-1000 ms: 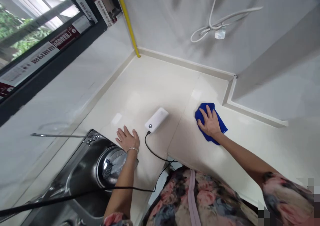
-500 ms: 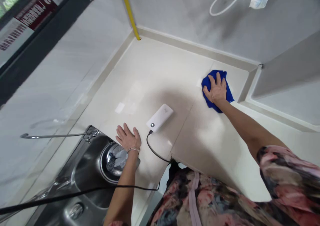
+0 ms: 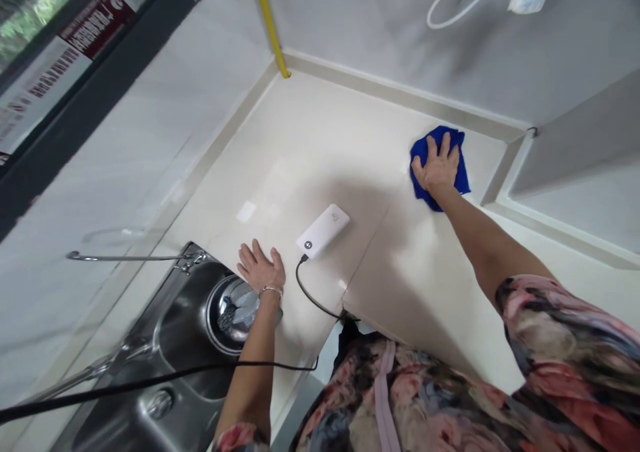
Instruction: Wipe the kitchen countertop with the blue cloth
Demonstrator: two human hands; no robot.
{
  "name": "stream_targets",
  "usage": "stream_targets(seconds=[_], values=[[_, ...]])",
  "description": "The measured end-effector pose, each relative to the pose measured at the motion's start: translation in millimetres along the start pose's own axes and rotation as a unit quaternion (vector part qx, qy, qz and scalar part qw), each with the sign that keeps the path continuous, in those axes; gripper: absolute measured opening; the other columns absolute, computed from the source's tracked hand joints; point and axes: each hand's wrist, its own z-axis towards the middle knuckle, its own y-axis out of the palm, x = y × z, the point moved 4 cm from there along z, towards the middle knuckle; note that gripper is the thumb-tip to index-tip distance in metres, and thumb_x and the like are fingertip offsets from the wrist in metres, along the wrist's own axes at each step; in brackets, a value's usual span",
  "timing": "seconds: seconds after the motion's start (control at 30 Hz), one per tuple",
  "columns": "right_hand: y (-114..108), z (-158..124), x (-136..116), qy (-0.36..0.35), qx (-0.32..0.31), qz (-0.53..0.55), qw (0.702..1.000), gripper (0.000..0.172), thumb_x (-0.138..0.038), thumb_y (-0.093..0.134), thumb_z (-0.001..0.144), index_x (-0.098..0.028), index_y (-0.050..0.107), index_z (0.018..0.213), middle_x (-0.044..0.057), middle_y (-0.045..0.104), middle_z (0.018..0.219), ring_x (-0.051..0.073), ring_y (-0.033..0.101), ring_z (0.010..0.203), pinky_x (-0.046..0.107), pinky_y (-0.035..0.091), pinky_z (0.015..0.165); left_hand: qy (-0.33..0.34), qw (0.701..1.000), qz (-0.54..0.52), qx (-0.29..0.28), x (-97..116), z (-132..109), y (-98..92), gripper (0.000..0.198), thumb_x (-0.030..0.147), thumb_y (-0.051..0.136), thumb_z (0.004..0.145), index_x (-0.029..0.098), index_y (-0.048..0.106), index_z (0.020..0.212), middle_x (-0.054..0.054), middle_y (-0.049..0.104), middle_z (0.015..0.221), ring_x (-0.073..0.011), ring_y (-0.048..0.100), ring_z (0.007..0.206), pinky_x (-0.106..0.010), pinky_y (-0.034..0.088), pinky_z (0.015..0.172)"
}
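Observation:
A blue cloth (image 3: 419,187) lies spread on the cream countertop (image 3: 320,125), close to the back ledge on the right. My right hand (image 3: 439,169) presses flat on it with the fingers spread, and cloth shows all round them. On the left, my left hand (image 3: 261,267) rests open on the counter by the sink's corner, a bracelet at its wrist. Between the hands sits a white power bank (image 3: 324,231), nearer my left hand and not touched by it. A black cable (image 3: 313,297) is plugged into its near end.
A steel sink (image 3: 175,332) with a faucet (image 3: 135,258) lies at the lower left, holding a metal bowl (image 3: 213,325). One black cord (image 3: 125,387) crosses over the sink and my left forearm. A yellow pipe (image 3: 270,25) stands in the back corner; a white cable loop (image 3: 453,9) hangs on the wall.
My right hand and the blue cloth have slid a little toward the back wall. My left hand stays on the counter by the sink. The whole view has shifted slightly.

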Motion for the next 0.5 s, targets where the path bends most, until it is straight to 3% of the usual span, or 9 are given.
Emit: stream_targets(seconds=[0.27,0.5], values=[[-22.4,-109.4,-11.1,-0.061,0.010,-0.019,0.998,0.068,-0.050,0.039,0.102,-0.015,0.034,0.161,0.021,0.020,0.169,0.047,0.029,0.146,0.066,0.033,0.116,-0.005,0.999,-0.033,0.003,-0.2,2.1,2.1,0.070,0.050,0.037,0.102,0.012,0.035,0.161,-0.019,0.021,0.171,-0.0340,0.016,0.159,-0.060,0.012,0.129],[-32.2,-194.3,-17.4,-0.089,0.056,-0.011,0.994,0.064,-0.048,0.039,0.103,-0.015,0.041,0.158,0.020,0.024,0.167,0.045,0.035,0.142,0.063,0.036,0.115,-0.001,0.998,-0.057,0.016,1.4,0.6,1.1,0.069,0.048,0.040,0.101,0.011,0.038,0.159,-0.021,0.023,0.170,-0.0341,0.016,0.159,-0.059,0.011,0.129]])
